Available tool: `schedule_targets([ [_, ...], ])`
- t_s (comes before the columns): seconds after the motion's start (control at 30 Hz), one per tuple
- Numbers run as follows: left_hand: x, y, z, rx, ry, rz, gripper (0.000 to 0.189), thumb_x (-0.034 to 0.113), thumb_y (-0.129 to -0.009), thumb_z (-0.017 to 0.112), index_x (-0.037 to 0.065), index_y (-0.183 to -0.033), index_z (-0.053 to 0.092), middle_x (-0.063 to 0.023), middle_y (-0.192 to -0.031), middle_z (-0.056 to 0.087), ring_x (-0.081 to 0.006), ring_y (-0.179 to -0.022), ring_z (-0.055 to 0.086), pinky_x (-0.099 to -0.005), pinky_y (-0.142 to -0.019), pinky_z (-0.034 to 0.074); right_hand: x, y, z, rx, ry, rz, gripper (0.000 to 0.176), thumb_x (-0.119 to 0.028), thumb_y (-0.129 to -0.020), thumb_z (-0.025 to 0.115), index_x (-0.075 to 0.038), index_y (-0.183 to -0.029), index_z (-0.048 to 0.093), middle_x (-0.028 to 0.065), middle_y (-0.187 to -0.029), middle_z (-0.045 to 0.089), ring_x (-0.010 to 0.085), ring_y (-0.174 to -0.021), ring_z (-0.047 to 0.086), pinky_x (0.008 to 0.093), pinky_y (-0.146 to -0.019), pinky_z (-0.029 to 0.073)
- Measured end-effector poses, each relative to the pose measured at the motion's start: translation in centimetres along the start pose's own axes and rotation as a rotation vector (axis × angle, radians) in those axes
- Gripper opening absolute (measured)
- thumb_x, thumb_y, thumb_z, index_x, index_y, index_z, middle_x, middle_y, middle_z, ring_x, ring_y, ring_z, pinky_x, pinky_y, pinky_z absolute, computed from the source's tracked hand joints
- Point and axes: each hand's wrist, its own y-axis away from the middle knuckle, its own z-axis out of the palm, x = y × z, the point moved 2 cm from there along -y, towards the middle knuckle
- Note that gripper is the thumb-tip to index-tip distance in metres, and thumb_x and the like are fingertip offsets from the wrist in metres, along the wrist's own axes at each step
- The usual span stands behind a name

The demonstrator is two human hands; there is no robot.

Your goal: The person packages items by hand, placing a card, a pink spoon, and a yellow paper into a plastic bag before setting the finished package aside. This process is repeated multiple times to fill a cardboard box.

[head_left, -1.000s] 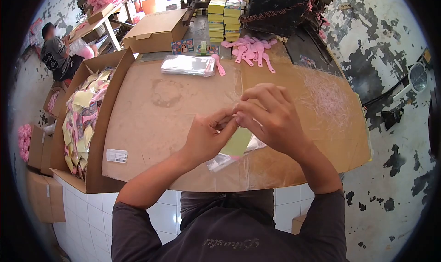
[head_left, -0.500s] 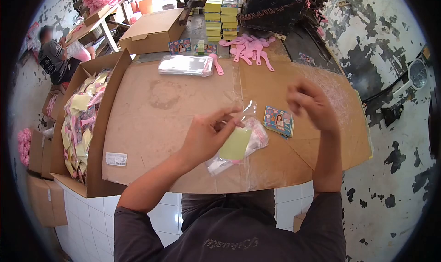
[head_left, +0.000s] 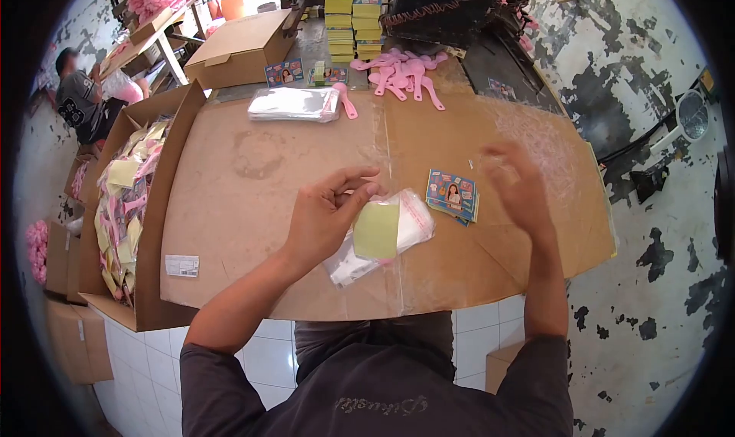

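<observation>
My left hand (head_left: 329, 211) pinches the top edge of a clear plastic bag with a yellow-green card (head_left: 376, 232) in it. This bag lies over other clear bags (head_left: 413, 221) on the cardboard-covered table. To the right, my right hand (head_left: 521, 188) is raised and blurred, its fingers apart, with nothing seen in it. A tiny white scrap (head_left: 471, 163) shows beside its fingertips. Between the hands sits a stack of blue printed cards (head_left: 452, 196). Pink spoon-like pieces (head_left: 417, 77) are piled at the back, with one more (head_left: 347, 101) beside a stack of clear bags (head_left: 293, 104).
A long carton (head_left: 172, 199) full of packed bags stands at the left edge of the cardboard sheet (head_left: 253, 199). Behind are a closed carton (head_left: 241, 50), yellow-edged card stacks (head_left: 340, 27) and a black object (head_left: 440, 12). Another person (head_left: 80, 100) sits far left.
My right hand has gone from curled fingers to spread ones. The white scrap has appeared near it. The bag's top flap no longer stands up by my left hand. The whole view has shifted slightly.
</observation>
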Motion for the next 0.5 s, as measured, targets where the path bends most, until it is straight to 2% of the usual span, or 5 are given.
schedule_targets([
  [0.03,0.0,0.0,0.1,0.008,0.002,0.011,0.03,0.007,-0.103,0.063,-0.008,-0.129,0.062,-0.0153,-0.107,0.076,-0.0146,-0.1,0.072,-0.0273,-0.085,0.06,-2.1,0.1,1.5,-0.147,-0.202,0.019,0.038,-0.01,-0.089,0.073,-0.006,-0.127,0.068,0.0114,-0.115,0.072,0.0258,-0.11,0.067,0.0393,-0.093,0.05],
  [0.1,-0.2,0.2,0.3,0.019,0.007,0.021,0.03,0.008,-0.104,0.063,-0.008,-0.129,0.062,-0.0159,-0.107,0.076,-0.015,-0.1,0.072,-0.0277,-0.085,0.06,-6.1,0.3,4.3,-0.29,-0.496,-0.015,0.034,-0.013,-0.093,0.074,-0.004,-0.124,0.068,0.0062,-0.102,0.072,0.0176,-0.096,0.068,0.0331,-0.084,0.052],
  [0.2,-0.5,0.2,0.2,0.035,0.037,0.032,0.031,0.01,-0.103,0.064,-0.008,-0.128,0.063,-0.0153,-0.108,0.076,-0.0144,-0.099,0.072,-0.027,-0.084,0.06,-8.8,-0.6,6.6,-0.413,-0.647,0.003,0.033,-0.013,-0.093,0.075,-0.002,-0.123,0.067,0.0047,-0.101,0.071,0.012,-0.092,0.066,0.0289,-0.08,0.052],
  [0.37,-0.1,-0.3,-0.2,-0.006,0.23,0.034,0.03,0.014,-0.103,0.066,-0.007,-0.126,0.065,-0.0117,-0.107,0.076,-0.0121,-0.096,0.071,-0.0255,-0.082,0.059,-6.2,-1.5,8.5,-0.467,-0.99,0.199,0.028,-0.009,-0.095,0.073,0.001,-0.12,0.067,0.0036,-0.102,0.07,0.0086,-0.089,0.064,0.0255,-0.077,0.052],
  [0.5,-0.5,-0.3,-0.4,-0.088,0.129,-0.057,0.027,0.013,-0.104,0.065,-0.007,-0.123,0.067,-0.012,-0.108,0.075,-0.0115,-0.095,0.071,-0.0254,-0.082,0.059,-5.4,-1.2,8.7,-0.381,-1.091,0.28,0.021,-0.006,-0.097,0.072,0.003,-0.116,0.068,0.0028,-0.103,0.07,0.008,-0.091,0.065,0.0243,-0.079,0.053],
])
